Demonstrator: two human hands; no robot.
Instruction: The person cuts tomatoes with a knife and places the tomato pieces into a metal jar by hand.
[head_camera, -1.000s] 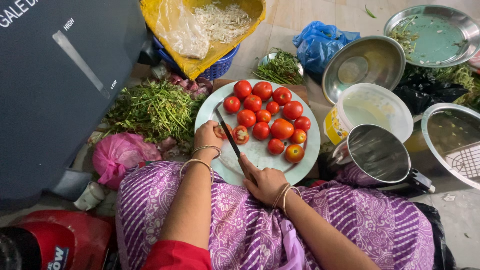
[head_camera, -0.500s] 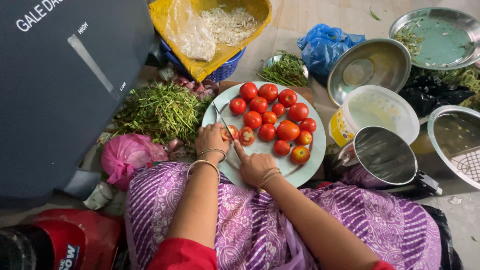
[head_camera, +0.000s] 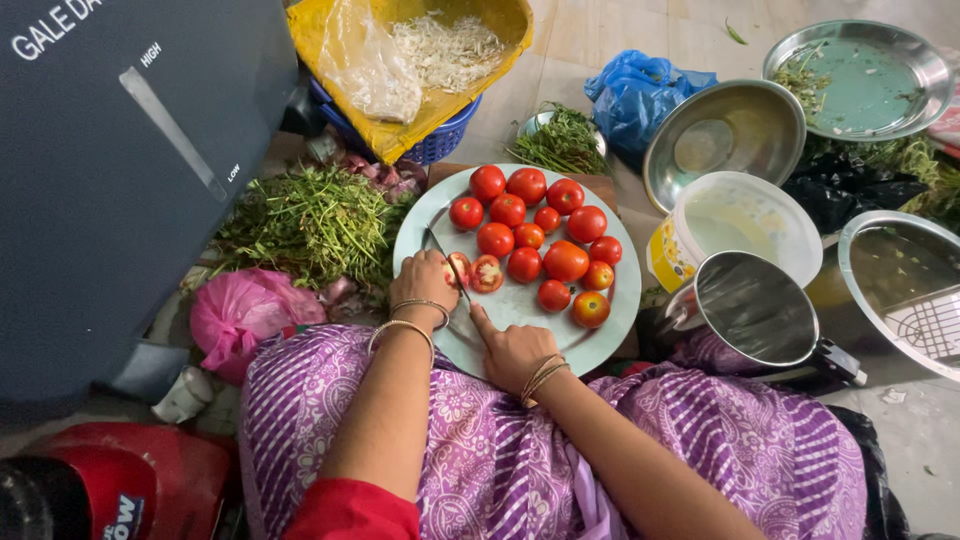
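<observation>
A round pale plate (head_camera: 600, 335) rests on my lap and carries several whole red tomatoes (head_camera: 566, 260). My left hand (head_camera: 424, 285) presses on one tomato half (head_camera: 458, 268) at the plate's left edge. The other half (head_camera: 487, 273) lies cut face up just right of it. My right hand (head_camera: 514, 350) grips the handle of a knife (head_camera: 447, 262), index finger stretched along it. The blade runs up and left between the hand and the two halves.
A heap of green herbs (head_camera: 310, 222) and a pink bag (head_camera: 240, 310) lie left of the plate. A steel mug (head_camera: 755, 310), a white bucket (head_camera: 745, 220), steel bowls (head_camera: 725, 140) and a strainer (head_camera: 905, 285) stand to the right. Behind are a yellow-lined basket (head_camera: 400, 60) and a blue bag (head_camera: 640, 90).
The tomato under my left hand now lies in two halves with cut faces showing. My right hand has drawn the knife nearer to the plate's near left edge.
</observation>
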